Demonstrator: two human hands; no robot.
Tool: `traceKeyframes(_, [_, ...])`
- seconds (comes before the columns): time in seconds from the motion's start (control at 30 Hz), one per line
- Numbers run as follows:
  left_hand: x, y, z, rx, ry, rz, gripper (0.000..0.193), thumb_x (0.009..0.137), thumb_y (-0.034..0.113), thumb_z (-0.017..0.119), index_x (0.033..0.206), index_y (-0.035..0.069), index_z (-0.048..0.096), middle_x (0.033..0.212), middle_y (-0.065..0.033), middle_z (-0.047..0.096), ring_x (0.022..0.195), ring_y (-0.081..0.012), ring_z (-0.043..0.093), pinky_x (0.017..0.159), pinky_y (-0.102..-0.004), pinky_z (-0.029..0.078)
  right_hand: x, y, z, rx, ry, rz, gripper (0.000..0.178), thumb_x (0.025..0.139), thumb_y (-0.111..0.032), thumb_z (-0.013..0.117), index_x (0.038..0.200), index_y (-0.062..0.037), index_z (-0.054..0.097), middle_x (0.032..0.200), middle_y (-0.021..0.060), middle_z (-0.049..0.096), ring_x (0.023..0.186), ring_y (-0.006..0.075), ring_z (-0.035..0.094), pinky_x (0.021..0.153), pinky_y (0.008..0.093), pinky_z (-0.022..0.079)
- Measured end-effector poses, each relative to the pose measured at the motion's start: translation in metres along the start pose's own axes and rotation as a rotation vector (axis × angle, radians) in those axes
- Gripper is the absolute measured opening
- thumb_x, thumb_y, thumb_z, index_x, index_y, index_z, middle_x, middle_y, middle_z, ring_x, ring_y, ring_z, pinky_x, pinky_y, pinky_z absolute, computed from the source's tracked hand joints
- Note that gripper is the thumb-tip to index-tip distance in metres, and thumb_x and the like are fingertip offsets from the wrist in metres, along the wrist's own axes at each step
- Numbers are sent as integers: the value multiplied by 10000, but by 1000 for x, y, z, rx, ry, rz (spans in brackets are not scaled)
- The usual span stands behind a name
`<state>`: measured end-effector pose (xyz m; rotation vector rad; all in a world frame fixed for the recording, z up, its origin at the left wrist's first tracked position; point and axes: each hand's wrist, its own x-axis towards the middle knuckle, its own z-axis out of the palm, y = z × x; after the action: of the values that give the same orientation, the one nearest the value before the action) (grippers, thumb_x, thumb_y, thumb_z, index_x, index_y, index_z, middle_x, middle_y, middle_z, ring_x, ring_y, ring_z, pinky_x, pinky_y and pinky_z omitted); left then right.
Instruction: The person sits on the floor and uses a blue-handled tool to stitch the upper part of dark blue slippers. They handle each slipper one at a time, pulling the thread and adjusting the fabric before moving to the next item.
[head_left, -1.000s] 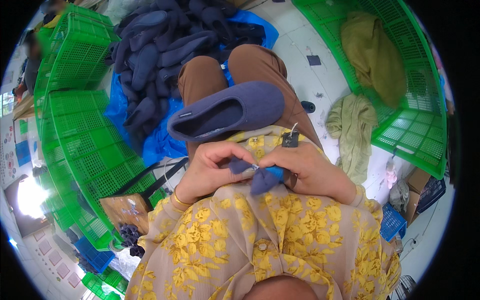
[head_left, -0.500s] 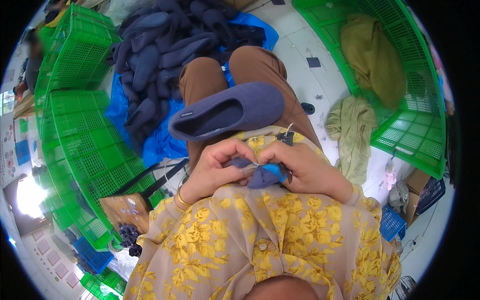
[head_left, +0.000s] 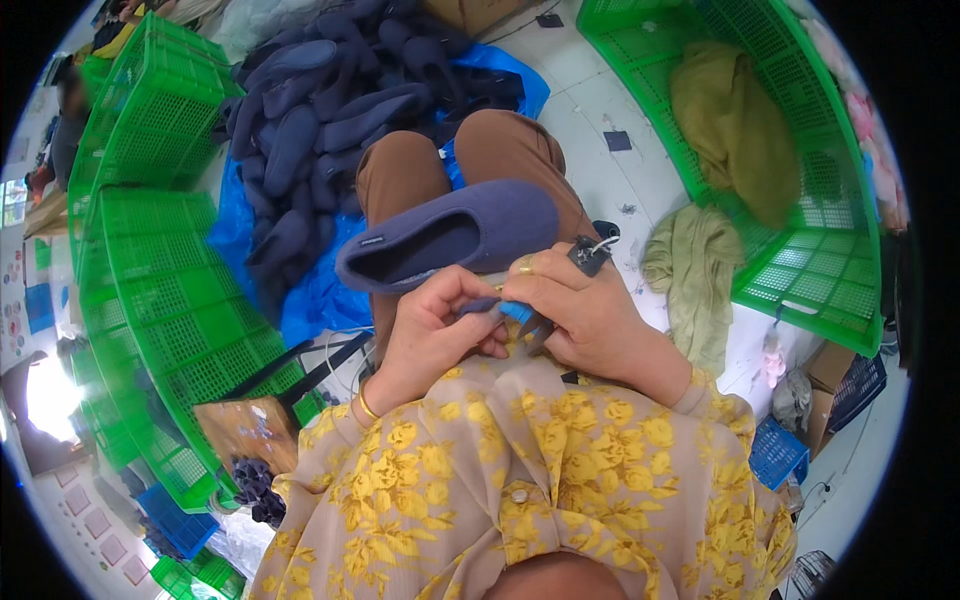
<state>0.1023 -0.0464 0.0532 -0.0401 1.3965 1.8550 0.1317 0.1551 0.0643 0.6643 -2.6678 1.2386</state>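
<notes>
Green crates (head_left: 172, 345) flank the lap (head_left: 402, 168), where a slipper (head_left: 515, 215) lies, probably to free both hands. The left hand (head_left: 428, 328) pinches purple cloth (head_left: 480, 305); the right hand (head_left: 600, 318) has fingers curled around a blue tool (head_left: 516, 311)

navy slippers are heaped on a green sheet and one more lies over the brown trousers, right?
The sheet's colour is wrong: the head view shows the heaped navy slippers on a blue sheet, not a green one. One more slipper does lie over the brown trousers.
</notes>
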Motion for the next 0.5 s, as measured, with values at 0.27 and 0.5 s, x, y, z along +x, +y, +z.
traceKeyframes(0.27, [7,-13,-1,74,23,-92,58,890,1,593,939,7,564,808,-63,649,660,-76,616,602,-216,530,5,-9,-1,71,222,-94,329,713,28,629,1022,-72,581,991,44,622,772,189,581,677,316,456])
traceKeyframes(0.5, [5,-2,0,122,29,-49,142,930,78,602,1040,-11,602,773,-50,642,617,-65,600,587,-209,530,6,-13,-44,1288,426,527,138,997,-184,478,1078,-73,463,583,-14,465,446,34,399,408,201,311])
